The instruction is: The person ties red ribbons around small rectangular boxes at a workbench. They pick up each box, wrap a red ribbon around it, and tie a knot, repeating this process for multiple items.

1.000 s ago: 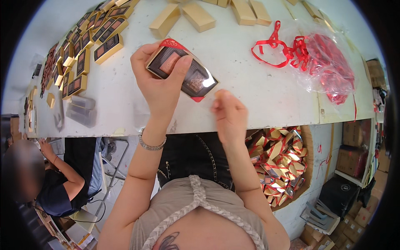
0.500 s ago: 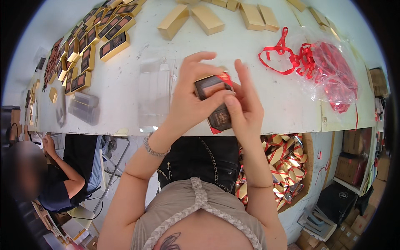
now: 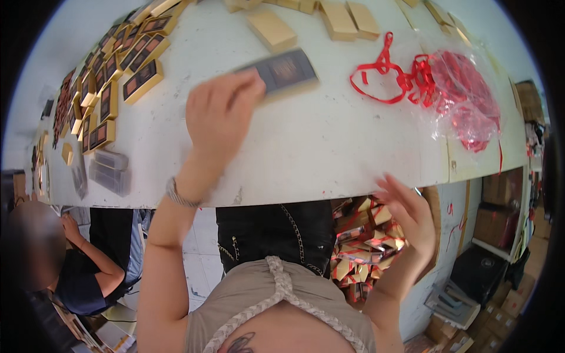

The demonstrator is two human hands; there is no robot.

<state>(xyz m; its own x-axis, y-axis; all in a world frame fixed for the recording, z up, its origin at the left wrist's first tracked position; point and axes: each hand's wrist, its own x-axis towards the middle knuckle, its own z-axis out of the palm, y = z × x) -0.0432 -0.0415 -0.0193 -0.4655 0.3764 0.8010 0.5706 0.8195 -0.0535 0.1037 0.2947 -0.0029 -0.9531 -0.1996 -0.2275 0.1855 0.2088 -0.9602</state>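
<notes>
My left hand [image 3: 226, 112] reaches over the table with its fingers curled at the near-left end of a gold box with a dark top [image 3: 288, 72]. The box is tilted and slightly blurred, and the fingers cover its left end. Off the table's front edge on the right, my right hand [image 3: 411, 212] is empty, its fingers apart and blurred. Beneath it, a carton [image 3: 432, 235] holds many gold boxes tied with red ribbon [image 3: 353, 267].
Dark-topped gold boxes [image 3: 141, 82] crowd the table's left. Plain gold boxes [image 3: 272, 30] lie at the back. Clear plastic cases [image 3: 110, 170] rest front left. Red ribbon [image 3: 376, 88] trails from a plastic bag [image 3: 465, 97]. A person [image 3: 88, 265] sits at lower left.
The ribboned box has left my hands. My right hand has moved down right over the carton; my left hand has moved left to another box. The clear case at the table's middle no longer shows.
</notes>
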